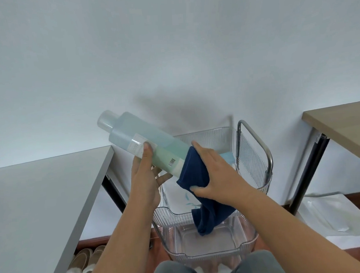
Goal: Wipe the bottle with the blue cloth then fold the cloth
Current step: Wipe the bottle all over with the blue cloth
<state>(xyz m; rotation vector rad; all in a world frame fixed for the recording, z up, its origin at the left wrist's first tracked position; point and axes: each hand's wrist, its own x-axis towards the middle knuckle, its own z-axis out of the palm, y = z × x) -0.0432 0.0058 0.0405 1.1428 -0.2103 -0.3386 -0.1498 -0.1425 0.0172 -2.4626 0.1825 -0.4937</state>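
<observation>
A tall pale blue-green bottle (141, 139) with a translucent cap lies tilted in the air, cap up and to the left. My left hand (144, 179) grips its middle from below, thumb on the label. My right hand (214, 172) holds the dark blue cloth (195, 173) wrapped around the bottle's lower end. The cloth's loose tail hangs down toward the front clear bin (212, 249). The bottle's base is hidden by the cloth.
Clear ribbed plastic bins sit on a small metal-handled cart (259, 152) in front of my knees. A grey table (40, 199) stands at left with slippers (79, 269) beneath it. A wooden table (344, 124) is at right, white bags (334, 221) on the floor below.
</observation>
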